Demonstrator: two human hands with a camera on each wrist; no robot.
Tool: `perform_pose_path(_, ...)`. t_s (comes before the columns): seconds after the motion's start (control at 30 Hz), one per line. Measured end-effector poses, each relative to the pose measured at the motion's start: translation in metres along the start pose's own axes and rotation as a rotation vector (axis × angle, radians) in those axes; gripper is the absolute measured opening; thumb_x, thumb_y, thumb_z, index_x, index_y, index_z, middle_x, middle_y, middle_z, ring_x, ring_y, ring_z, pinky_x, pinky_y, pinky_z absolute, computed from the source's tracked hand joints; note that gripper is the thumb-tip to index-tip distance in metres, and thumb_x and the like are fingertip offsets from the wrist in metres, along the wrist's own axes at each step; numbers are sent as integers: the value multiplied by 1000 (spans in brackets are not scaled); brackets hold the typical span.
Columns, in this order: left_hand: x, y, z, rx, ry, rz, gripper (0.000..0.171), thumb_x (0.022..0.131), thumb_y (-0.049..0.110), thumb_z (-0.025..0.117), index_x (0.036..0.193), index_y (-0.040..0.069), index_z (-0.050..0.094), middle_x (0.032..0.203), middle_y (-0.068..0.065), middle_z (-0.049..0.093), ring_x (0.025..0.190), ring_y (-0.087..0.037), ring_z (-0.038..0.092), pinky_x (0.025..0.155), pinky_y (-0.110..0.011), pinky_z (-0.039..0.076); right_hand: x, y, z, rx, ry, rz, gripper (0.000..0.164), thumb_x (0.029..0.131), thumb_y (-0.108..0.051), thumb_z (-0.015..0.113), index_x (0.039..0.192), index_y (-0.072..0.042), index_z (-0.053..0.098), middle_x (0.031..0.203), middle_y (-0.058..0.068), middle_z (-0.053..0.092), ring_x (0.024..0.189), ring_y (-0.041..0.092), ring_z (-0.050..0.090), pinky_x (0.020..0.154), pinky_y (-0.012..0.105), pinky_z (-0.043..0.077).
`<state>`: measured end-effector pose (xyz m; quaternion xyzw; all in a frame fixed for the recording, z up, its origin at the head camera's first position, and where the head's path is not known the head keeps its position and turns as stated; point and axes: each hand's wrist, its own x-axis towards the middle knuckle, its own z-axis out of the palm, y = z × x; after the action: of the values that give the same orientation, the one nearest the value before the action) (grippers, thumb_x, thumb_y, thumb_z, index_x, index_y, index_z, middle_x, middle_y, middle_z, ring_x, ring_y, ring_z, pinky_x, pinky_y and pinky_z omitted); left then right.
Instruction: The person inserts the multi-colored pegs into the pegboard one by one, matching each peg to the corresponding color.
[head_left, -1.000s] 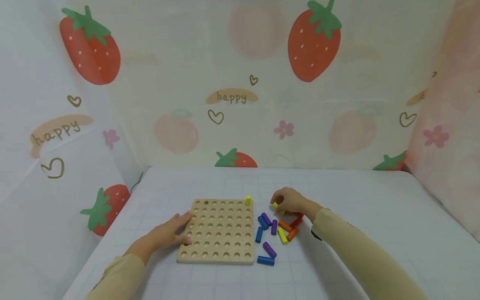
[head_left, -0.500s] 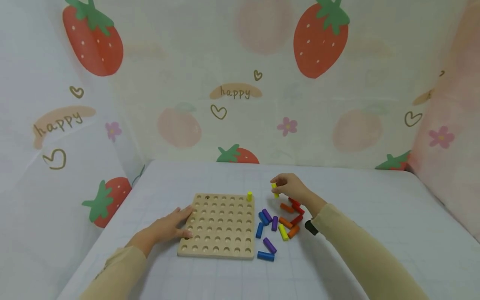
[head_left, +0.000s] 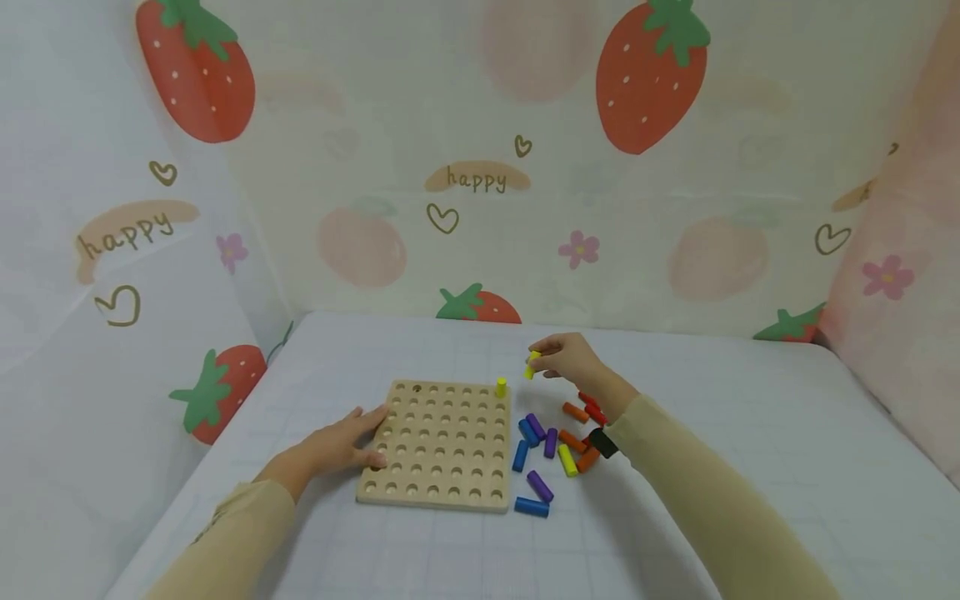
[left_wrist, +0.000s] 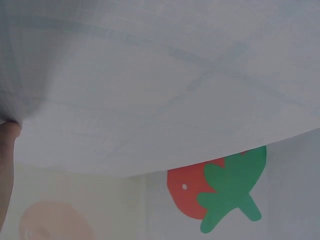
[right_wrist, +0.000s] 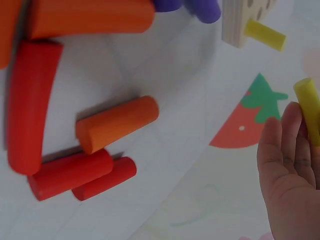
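A square wooden pegboard with rows of round holes lies on the table in the head view. One yellow peg stands upright in its far right corner hole. My left hand rests on the board's left edge, fingers and thumb spread over the rim. Beyond the board's far right corner, my right hand pinches a second yellow peg above the table. In the right wrist view, that held peg sticks out past the fingertips.
Right of the board lie loose pegs: several blue, several purple, a yellow one, several orange and several red. A dark wrist camera sits under the right sleeve. A strawberry-print cloth closes off the back.
My right hand has lifted the yellow peg off the table and carried it left and away from me, toward the board's far corner. The left hand stays on the board. The head view tilts slightly.
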<state>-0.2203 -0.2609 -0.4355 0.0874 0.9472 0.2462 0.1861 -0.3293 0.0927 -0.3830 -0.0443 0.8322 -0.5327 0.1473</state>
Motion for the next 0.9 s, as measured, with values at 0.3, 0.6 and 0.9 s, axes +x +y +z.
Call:
perform_pose_path(0.3,1,-1,3,6,-3,-5,98,81,54,69,155,9,23,155,-30,18,142,-49,13,108,-67,17,2,-7,18,54,1,-20,34,92,-5,66,124,4,61,116,16,68,100,25,65,92,40,50)
perform_pose_path(0.6,-1,1,3,6,0,-4,99,80,55,69,155,9,22,154,-34,16,140,-51,15,107,-67,19,5,-10,31,50,-37,-51,31,96,-9,59,124,5,59,116,15,68,106,27,64,95,46,46)
perform_pose_path(0.9,-3,3,1,20,3,-12,100,80,56,68,155,8,23,154,-33,17,141,-51,15,107,-66,19,13,-6,40,53,-40,-109,21,89,-6,68,109,1,66,105,11,72,98,26,65,94,50,43)
